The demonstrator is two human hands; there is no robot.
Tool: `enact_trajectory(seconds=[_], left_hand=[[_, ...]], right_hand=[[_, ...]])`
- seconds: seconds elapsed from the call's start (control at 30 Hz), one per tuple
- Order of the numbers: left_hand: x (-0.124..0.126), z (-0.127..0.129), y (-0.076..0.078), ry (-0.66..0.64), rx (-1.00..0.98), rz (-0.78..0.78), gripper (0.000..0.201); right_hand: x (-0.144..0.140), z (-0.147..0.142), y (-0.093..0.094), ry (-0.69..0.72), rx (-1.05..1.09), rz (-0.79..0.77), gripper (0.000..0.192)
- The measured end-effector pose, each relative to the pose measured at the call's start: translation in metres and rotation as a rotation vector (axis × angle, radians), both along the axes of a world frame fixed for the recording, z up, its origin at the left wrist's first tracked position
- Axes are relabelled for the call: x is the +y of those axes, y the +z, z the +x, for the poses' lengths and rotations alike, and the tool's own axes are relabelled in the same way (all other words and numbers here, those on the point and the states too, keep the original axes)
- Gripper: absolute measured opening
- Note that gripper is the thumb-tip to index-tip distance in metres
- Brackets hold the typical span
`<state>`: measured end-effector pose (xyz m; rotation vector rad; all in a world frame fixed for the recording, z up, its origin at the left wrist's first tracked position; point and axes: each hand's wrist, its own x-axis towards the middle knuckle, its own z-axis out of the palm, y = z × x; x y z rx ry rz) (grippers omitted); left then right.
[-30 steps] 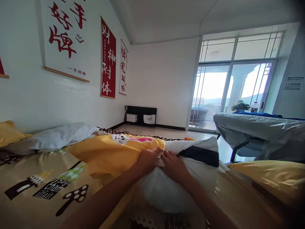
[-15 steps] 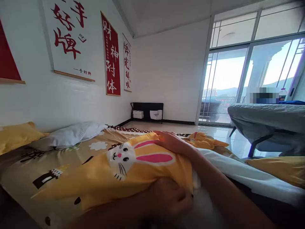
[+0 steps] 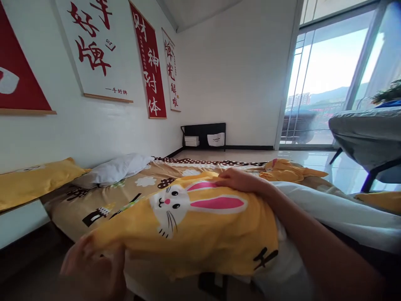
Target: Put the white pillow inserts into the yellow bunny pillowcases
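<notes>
A yellow pillowcase [image 3: 216, 234] with a white rabbit face and pink ears lies across the front of the bed. White fabric [image 3: 288, 261] shows at its right end; how much is inside the case cannot be seen. At the lower left, my left hand [image 3: 97, 265] is closed on the pillowcase's left corner, slightly blurred. On the far upper edge, near the rabbit's ears, my right hand [image 3: 239, 180] grips the cloth with its fingers bent over it. That forearm crosses the right side of the view.
A patterned brown sheet [image 3: 125, 196] covers the bed. A white pillow [image 3: 125, 169] and a yellow pillow [image 3: 44, 182] lie along the wall. Crumpled yellow cloth [image 3: 286, 171] and a white quilt [image 3: 326, 209] are on the right. A covered table [image 3: 369, 125] stands by the window.
My left hand has moved from under the pillowcase's middle to its left corner. My right hand stays at the upper edge. The view has turned slightly left and down.
</notes>
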<state>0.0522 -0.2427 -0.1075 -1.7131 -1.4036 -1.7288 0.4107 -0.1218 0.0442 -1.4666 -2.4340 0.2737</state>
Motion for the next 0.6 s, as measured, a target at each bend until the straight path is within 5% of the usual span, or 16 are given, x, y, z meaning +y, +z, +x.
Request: enact_trajectory(seconds=[0.2, 0.4, 0.47, 0.6], left_hand=[[0.04, 0.02, 0.002, -0.293, -0.533, -0.327, 0.05], [0.097, 0.058, 0.063, -0.509, -0.454, -0.204, 0.021], [0.119, 0.058, 0.084, -0.521, -0.468, -0.17, 0.02], [0.152, 0.041, 0.106, -0.656, -0.678, -0.153, 0.036]], right_hand=[[-0.012, 0.005, 0.021, -0.12, 0.356, 0.364, 0.038], [-0.049, -0.009, 0.045, -0.317, 0.523, 0.803, 0.031], [-0.051, -0.005, 0.047, -0.345, 0.422, 0.832, 0.031], [-0.046, 0.026, 0.044, -0.287, 0.103, 0.607, 0.039]])
